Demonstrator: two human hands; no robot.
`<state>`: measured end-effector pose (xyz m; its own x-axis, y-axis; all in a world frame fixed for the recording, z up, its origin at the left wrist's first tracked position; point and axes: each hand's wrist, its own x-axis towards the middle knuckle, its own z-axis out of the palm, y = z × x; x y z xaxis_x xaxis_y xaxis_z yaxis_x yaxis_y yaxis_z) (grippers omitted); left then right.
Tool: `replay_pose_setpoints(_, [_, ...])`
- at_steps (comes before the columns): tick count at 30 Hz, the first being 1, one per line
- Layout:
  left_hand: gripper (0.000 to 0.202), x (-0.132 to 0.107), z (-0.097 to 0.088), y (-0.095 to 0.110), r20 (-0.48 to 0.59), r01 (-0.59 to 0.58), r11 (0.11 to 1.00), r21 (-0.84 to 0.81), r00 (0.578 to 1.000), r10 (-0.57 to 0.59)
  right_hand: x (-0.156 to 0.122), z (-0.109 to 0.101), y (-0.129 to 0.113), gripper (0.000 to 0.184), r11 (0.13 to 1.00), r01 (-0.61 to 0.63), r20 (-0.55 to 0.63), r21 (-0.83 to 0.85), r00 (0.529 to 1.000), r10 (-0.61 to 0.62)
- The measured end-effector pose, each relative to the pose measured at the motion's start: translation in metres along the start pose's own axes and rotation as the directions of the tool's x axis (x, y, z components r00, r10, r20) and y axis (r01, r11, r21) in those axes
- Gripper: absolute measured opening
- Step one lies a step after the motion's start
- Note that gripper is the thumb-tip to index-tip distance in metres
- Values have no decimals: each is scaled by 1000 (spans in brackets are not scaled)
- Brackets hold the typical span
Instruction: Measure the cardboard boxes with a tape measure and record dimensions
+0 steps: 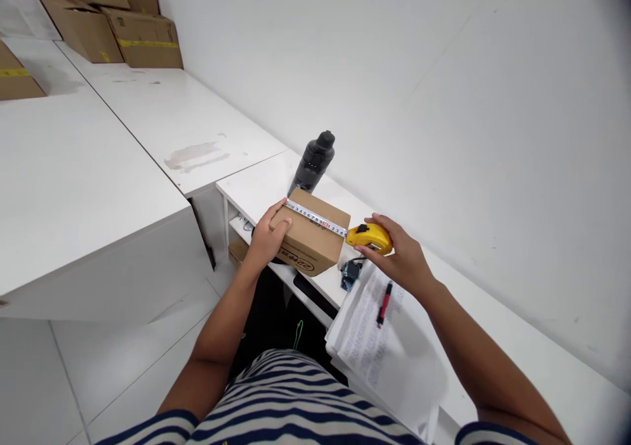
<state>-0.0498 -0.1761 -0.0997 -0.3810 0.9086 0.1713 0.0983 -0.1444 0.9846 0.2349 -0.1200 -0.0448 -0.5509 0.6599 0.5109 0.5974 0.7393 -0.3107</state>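
Note:
A small brown cardboard box (311, 238) with dark print on its side is held above the narrow white desk. My left hand (269, 236) grips the box's left end, its thumb on top, by the free end of the tape. Across the box top stretches the white tape blade (315, 217), its numbers facing up. At the box's right edge the blade runs into a yellow tape measure (369, 236). My right hand (401, 254) is closed around that tape measure's case, with the thumb below and fingers above.
A dark bottle (313, 162) stands behind the box by the wall. Written papers (372, 340) with a red and black pen (384, 305) lie to the right, beside a small dark blue object (350, 273). Larger taped boxes (145, 37) sit on the white table (98, 162) at far left.

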Motion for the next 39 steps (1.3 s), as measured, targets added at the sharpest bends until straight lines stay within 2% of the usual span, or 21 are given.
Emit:
replay_pose_setpoints(6, [55, 2, 3, 3, -23, 1, 999, -43, 1000, -2, 24, 11, -7, 75, 995, 0, 21, 104, 1000, -2])
replay_pose_setpoints(14, [57, 0, 2, 6, 2, 1, 999, -45, 1000, -1, 87, 53, -45, 67, 985, 108, 106, 136, 987, -123])
replay_pose_setpoints(19, [60, -1, 1, 2, 35, 6, 997, -75, 999, -3, 114, 74, -65, 64, 972, 175, 128, 159, 972, -196])
replay_pose_setpoints(22, [68, -3, 6, -3, 8, 15, 995, -98, 1000, -14, 124, 84, -70, 61, 966, 188, 134, 175, 968, -213])
replay_pose_setpoints(25, [73, -3, 16, -8, -65, 11, 996, -90, 998, -17, 127, 87, -69, 63, 967, 180, 122, 180, 971, -204])
replay_pose_setpoints(29, [58, -1, 27, -16, -163, -85, 996, 6, 983, 84, 109, 73, -53, 66, 981, 142, -14, 134, 990, -141])
replay_pose_setpoints(32, [56, -11, 32, -20, -265, -138, 980, 145, 949, 173, 72, 48, -32, 72, 993, 79, -181, 83, 981, -63])
replay_pose_setpoints(34, [57, -26, 37, -19, -281, -185, 959, 213, 929, 242, 39, 31, -18, 78, 996, 16, -271, 85, 963, 8])
replay_pose_setpoints(36, [53, -44, 48, -13, -150, -285, 935, 212, 936, 320, 2, 20, -11, 82, 994, -35, -355, 104, 932, 70])
replay_pose_setpoints(38, [55, -60, 66, -3, 103, -375, 923, 92, 925, 366, -32, 15, -11, 86, 993, -66, -434, 101, 895, 104])
replay_pose_setpoints(39, [60, -65, 78, 3, 240, -375, 927, -7, 899, 366, -47, 15, -14, 86, 993, -77, -460, 92, 881, 111])
